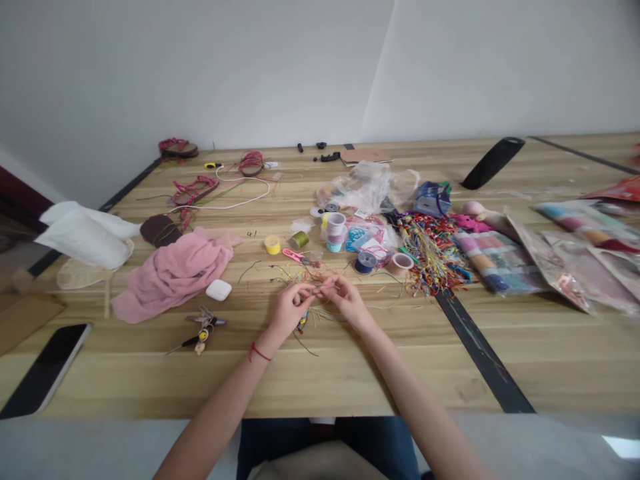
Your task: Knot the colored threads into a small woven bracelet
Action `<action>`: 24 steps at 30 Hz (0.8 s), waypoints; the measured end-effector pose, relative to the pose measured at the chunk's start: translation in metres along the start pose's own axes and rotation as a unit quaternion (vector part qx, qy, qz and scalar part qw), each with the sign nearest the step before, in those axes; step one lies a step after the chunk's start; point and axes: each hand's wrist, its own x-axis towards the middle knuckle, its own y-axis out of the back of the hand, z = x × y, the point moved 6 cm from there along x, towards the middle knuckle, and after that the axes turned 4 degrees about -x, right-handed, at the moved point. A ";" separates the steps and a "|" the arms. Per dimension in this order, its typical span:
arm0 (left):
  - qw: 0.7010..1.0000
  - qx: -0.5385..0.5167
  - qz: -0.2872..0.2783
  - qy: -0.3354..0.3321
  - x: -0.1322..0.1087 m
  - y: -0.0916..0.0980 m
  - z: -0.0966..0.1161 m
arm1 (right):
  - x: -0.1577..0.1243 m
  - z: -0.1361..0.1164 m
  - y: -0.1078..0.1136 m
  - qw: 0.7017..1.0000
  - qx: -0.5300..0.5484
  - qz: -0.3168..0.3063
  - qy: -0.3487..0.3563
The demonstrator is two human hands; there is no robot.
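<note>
My left hand [295, 308] and my right hand [346, 298] meet above the wooden table [330, 373], pinching a thin multicoloured cord [316, 291] between their fingertips. Its exact form is hidden by my fingers. Loose coloured threads [305, 273] lie just beyond my hands. A small dark beaded piece [303, 323] with threads hanging from it sits under my left hand. Pink-handled scissors [295, 255] rest a little farther out, beyond my left hand. A red string [260, 353] circles my left wrist.
Spools of thread [336, 233], a plastic bag [367, 188] and a tangle of coloured cords [433, 253] lie ahead. Pink cloth [173, 277], keys [200, 327] and a phone [45, 370] are on the left. Packets of beads [500, 261] are on the right.
</note>
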 end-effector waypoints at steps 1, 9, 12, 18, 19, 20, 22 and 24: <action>1.000 -0.008 0.001 0.009 0.000 0.000 -0.002 | 0.000 -0.001 -0.001 1.000 -0.004 -0.001 0.002; 0.995 -0.081 0.018 0.051 0.001 0.002 -0.011 | -0.003 -0.007 -0.007 0.999 -0.023 -0.035 0.029; 0.993 -0.096 0.027 0.062 0.002 0.003 -0.013 | -0.007 -0.010 -0.012 0.997 -0.006 -0.073 0.016; 0.993 -0.099 0.029 0.064 0.002 0.002 -0.013 | -0.009 -0.013 -0.009 0.996 0.012 -0.089 0.018; 0.993 -0.096 0.027 0.062 0.001 0.001 -0.013 | -0.008 -0.013 -0.008 0.996 0.014 -0.085 0.022; 0.994 -0.093 0.026 0.060 0.001 0.001 -0.013 | -0.008 -0.013 -0.006 0.996 0.012 -0.080 0.027; 0.995 -0.084 0.023 0.054 0.001 0.001 -0.013 | -0.007 -0.013 -0.003 0.997 -0.002 -0.068 0.036; 0.996 -0.068 0.019 0.045 0.000 0.001 -0.011 | -0.005 -0.012 -0.001 0.997 -0.016 -0.061 0.044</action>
